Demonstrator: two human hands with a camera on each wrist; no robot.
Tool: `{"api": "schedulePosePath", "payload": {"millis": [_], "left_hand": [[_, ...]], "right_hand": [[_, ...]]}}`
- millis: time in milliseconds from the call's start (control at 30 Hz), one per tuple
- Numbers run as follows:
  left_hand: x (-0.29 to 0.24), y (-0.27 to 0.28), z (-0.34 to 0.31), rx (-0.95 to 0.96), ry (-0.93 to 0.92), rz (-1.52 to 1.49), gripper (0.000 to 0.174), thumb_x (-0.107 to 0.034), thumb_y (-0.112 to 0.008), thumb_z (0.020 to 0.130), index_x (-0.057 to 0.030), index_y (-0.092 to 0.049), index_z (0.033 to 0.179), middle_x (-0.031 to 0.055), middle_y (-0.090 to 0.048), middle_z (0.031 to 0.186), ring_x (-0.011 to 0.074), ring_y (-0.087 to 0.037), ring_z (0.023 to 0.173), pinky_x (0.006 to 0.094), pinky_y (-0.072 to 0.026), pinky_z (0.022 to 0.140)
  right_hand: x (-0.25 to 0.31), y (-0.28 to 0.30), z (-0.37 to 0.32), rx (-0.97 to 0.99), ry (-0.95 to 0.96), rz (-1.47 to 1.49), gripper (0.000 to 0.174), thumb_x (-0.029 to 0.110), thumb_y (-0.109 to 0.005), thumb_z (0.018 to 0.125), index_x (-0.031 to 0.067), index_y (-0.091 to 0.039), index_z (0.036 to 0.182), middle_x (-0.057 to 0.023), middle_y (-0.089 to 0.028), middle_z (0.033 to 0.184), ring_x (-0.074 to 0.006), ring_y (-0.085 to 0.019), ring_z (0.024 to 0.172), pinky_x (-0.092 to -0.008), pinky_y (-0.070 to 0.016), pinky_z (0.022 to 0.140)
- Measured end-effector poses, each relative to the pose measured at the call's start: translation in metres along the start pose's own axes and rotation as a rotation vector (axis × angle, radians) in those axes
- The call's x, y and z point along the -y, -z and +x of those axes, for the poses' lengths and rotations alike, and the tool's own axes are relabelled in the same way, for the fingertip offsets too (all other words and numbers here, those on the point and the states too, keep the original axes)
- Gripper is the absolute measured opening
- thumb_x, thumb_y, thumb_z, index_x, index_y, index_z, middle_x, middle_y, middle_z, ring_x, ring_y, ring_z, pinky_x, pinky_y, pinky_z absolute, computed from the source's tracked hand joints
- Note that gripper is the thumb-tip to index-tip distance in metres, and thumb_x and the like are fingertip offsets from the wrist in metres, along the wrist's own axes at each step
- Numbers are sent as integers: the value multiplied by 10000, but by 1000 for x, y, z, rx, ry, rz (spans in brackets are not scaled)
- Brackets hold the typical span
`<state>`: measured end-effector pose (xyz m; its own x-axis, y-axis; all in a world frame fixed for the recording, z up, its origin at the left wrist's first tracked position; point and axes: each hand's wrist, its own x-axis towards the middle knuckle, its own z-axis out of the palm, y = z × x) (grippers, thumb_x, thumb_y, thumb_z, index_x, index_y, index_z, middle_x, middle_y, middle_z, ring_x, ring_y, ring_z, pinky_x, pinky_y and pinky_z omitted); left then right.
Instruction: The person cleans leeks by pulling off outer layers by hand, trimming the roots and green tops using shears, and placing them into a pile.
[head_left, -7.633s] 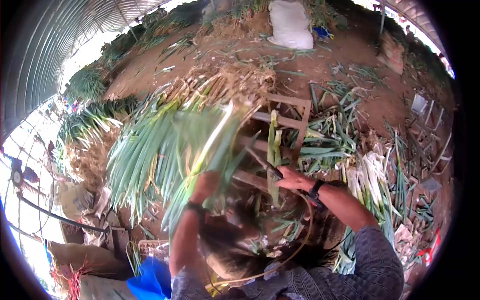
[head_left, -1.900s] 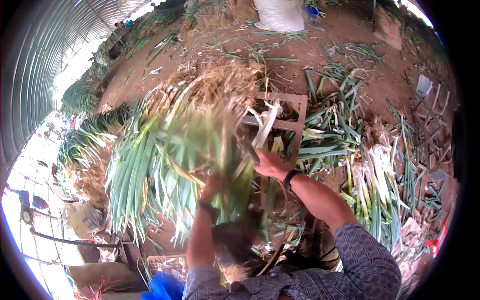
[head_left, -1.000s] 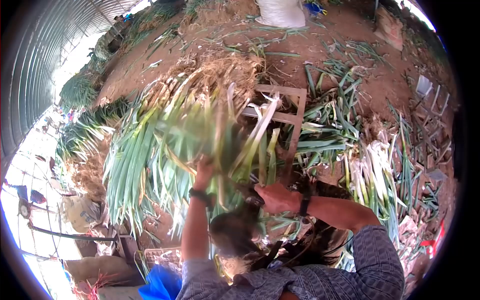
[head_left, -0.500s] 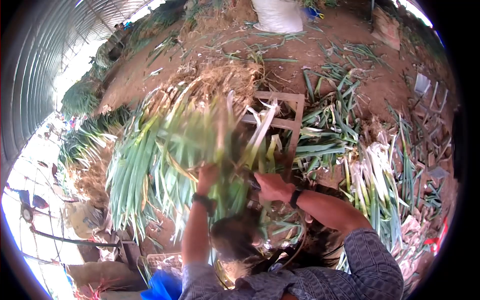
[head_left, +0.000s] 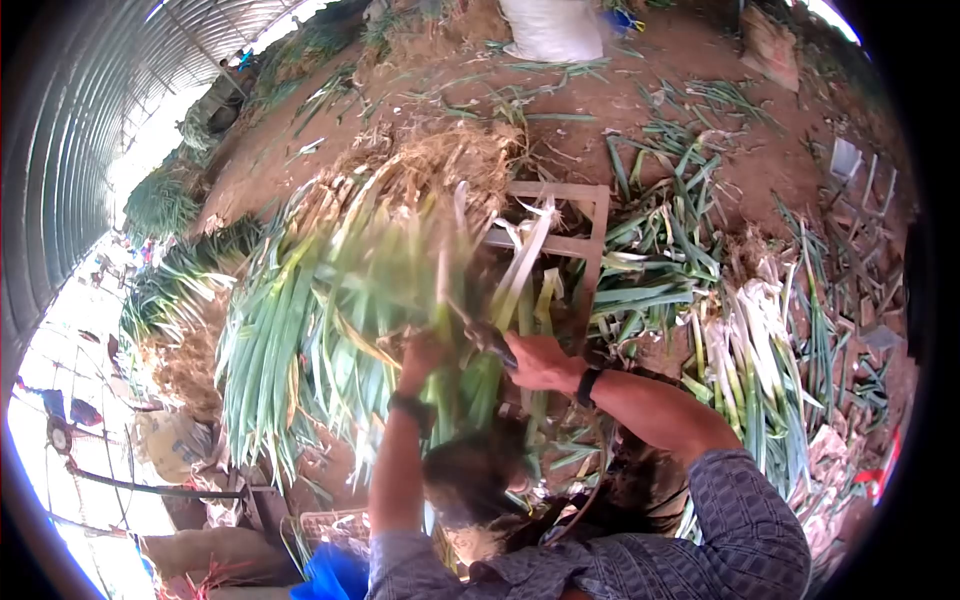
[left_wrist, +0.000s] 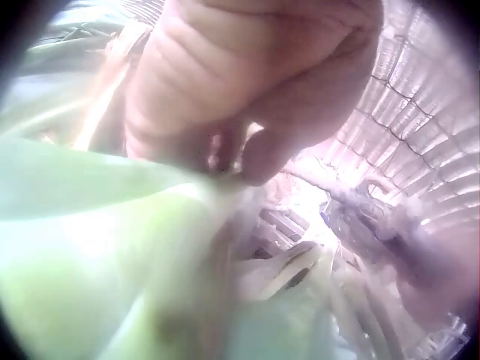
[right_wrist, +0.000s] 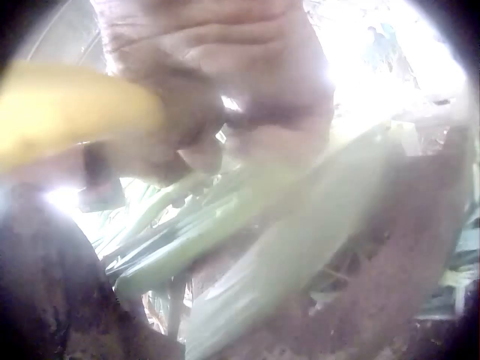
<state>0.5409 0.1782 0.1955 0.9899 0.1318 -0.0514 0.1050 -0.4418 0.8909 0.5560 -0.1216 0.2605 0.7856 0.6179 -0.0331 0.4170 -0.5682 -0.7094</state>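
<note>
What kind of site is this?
Probably a farm shed where leeks or big green onions get sorted: a curved ribbed roof, a bare earth floor strewn with cut leaves, and a large heap of onions with roots on.

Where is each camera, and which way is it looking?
Head: on the person's head, facing forward and down at green leaves; left hand, right hand, arms and patterned sleeves show.
Left wrist: on that wrist, facing along the left hand, whose curled fingers show large above blurry leaves.
Right wrist: on that wrist, facing along the right hand; blurry leaves and something yellow show.
Shared: all three see leaves; head and left wrist both see the tool.
</note>
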Motion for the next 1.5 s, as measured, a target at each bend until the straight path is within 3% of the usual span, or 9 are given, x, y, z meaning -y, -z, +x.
{"api": "schedulePosePath", "payload": {"millis": [333,533,667,767,933,1067,1167,1233,1500], "left_hand": [[44,11,24,-192,-67,107,317,-285,-589,957,-3,-675,1072,90,-644,839,148,-560,769,327,-467,720],[21,25,28,88,-40,-4,316,-298,-586,965,-8,-692,1032,57,-679,907,126,-576,871,288,-470,766],[30,17,69,-46,-472,562,257,-227,-560,957,-27,-679,1066,197,-699,946,324,-694,863,377,-514,696],[20,8,92,-85,-242,557,220,-204,-545,955,-29,-666,1013,240,-653,907,411,-672,856,429,-510,650],[-6,-12,106,-51,42,49,273,-261,-654,945,11,-680,959,-34,-610,779,71,-512,701,266,-454,636],[1,-11,81,20,-165,23,248,-247,-659,928,-6,-705,966,-2,-644,771,73,-555,714,259,-459,631],[30,-9,70,43,62,-138,266,-242,-674,905,-2,-715,1010,15,-665,762,96,-595,714,276,-476,620],[43,-19,54,-144,-306,388,259,-233,-697,873,0,-712,985,54,-684,767,139,-626,718,307,-500,643],[59,-36,37,-161,-138,434,287,-258,-683,873,14,-690,965,81,-691,792,149,-616,714,317,-487,671]], "right_hand": [[1,8,-10,55,28,29,339,222,-681,789,16,-502,990,-224,-630,775,-438,-630,698,-516,-496,632],[-12,3,2,26,39,27,346,232,-675,791,11,-508,998,-222,-632,785,-439,-630,709,-507,-490,629],[-23,13,15,-14,-89,113,326,220,-665,785,2,-521,980,-222,-619,779,-419,-623,716,-491,-484,644],[-27,30,14,13,-74,126,290,201,-640,784,3,-553,977,-221,-621,811,-388,-629,747,-483,-494,693],[-38,43,24,-96,-153,214,302,185,-634,786,-4,-550,1006,-208,-639,817,-398,-642,757,-488,-501,700],[-48,34,24,-116,-48,48,378,219,-677,766,25,-518,1048,-235,-633,855,-421,-646,793,-494,-512,700],[-41,36,21,-63,-107,43,342,189,-649,775,14,-536,1046,-229,-645,834,-410,-654,770,-488,-516,686],[-30,44,13,-106,23,8,237,129,-594,805,-7,-570,997,-219,-654,784,-383,-662,712,-457,-524,653],[-42,48,1,21,-138,49,333,193,-656,755,-19,-579,999,-227,-656,811,-377,-660,753,-457,-522,682]]}}
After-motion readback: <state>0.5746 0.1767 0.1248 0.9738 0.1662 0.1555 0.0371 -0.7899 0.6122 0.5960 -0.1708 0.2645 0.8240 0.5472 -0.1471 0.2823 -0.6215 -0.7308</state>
